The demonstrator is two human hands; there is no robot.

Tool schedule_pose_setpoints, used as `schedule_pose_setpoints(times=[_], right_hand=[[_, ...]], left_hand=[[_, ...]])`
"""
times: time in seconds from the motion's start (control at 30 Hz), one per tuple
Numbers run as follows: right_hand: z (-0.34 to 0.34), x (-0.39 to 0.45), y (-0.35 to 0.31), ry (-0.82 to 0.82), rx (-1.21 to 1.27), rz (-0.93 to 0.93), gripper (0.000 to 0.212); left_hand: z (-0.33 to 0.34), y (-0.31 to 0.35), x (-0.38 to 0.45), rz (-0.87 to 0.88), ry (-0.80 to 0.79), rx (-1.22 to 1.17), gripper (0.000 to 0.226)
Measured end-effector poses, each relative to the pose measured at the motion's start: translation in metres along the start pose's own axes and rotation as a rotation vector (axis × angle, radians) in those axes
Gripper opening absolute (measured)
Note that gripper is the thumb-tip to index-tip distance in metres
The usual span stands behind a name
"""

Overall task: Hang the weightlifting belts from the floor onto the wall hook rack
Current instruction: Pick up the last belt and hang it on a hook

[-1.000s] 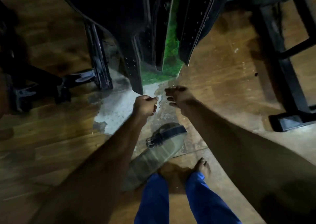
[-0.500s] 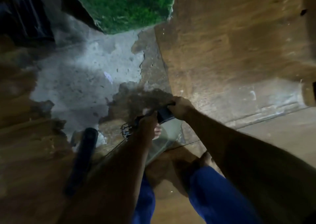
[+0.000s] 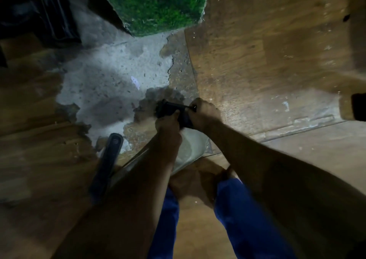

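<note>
Head view: left hand (image 3: 168, 123) and right hand (image 3: 204, 114) both clenched around belt (image 3: 190, 148) buckle end; advise lifting evenly, tail clear of feet.

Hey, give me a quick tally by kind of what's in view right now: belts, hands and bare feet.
Belts: 1, the pale belt with its dark strap end held by both hands
Hands: 2, the left hand and the right hand
Bare feet: 1 clearly visible, the right foot; the other is hidden by the left arm
Total: 4
</note>
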State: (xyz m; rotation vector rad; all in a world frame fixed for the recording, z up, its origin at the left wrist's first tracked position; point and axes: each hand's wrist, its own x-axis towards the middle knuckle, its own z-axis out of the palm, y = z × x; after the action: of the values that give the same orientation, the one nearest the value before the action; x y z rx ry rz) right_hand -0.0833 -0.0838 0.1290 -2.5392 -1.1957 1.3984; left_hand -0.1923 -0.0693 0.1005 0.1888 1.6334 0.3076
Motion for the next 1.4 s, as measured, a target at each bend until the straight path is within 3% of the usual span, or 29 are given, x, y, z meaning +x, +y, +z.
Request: schedule_pose_setpoints(times=[0.1, 0.17, 0.27, 0.37, 0.5, 0.6, 0.87, 1.1, 1.27, 1.4], right_hand=[[-0.028, -0.024, -0.018, -0.046, 0.170, -0.037, 0.014], [-0.050, -0.044, -0.034, -0.120, 0.318, -0.056, 0.009], [-0.088, -0.080, -0.067, -0.207, 0.521, -0.074, 0.028], [-0.129, -0.118, -0.106, -0.247, 0.701, -0.102, 0.040], [-0.183, -0.167, -0.160, -0.292, 0.852, -0.158, 0.035], [-0.223, -0.207, -0.199, -0.295, 0.918, -0.165, 0.026], [-0.310, -0.312, -0.275, -0.240, 0.921, -0.280, 0.022], [-0.390, -0.409, -0.309, -0.249, 0.768, -0.518, 0.021], [-0.438, -0.473, -0.332, -0.183, 0.685, -0.768, 0.030], [-0.479, -0.518, -0.346, -0.131, 0.724, -0.857, 0.045]], left_hand=[[-0.010, 0.031, -0.035, 0.109, 0.082, -0.095, 0.056], [-0.015, 0.054, -0.074, 0.094, 0.116, -0.134, 0.051], [-0.024, 0.088, -0.125, 0.078, 0.068, -0.118, 0.039], [-0.028, 0.130, -0.175, 0.198, 0.091, -0.172, 0.022], [-0.034, 0.193, -0.253, 0.278, 0.166, -0.132, 0.039], [-0.042, 0.231, -0.304, 0.344, 0.135, -0.132, 0.034], [-0.069, 0.302, -0.455, 0.422, 0.003, -0.136, 0.012], [-0.088, 0.337, -0.574, 0.533, -0.010, -0.155, 0.024], [-0.101, 0.360, -0.667, 0.710, 0.006, -0.156, 0.017], [-0.100, 0.372, -0.738, 0.815, -0.063, -0.163, 0.013]])
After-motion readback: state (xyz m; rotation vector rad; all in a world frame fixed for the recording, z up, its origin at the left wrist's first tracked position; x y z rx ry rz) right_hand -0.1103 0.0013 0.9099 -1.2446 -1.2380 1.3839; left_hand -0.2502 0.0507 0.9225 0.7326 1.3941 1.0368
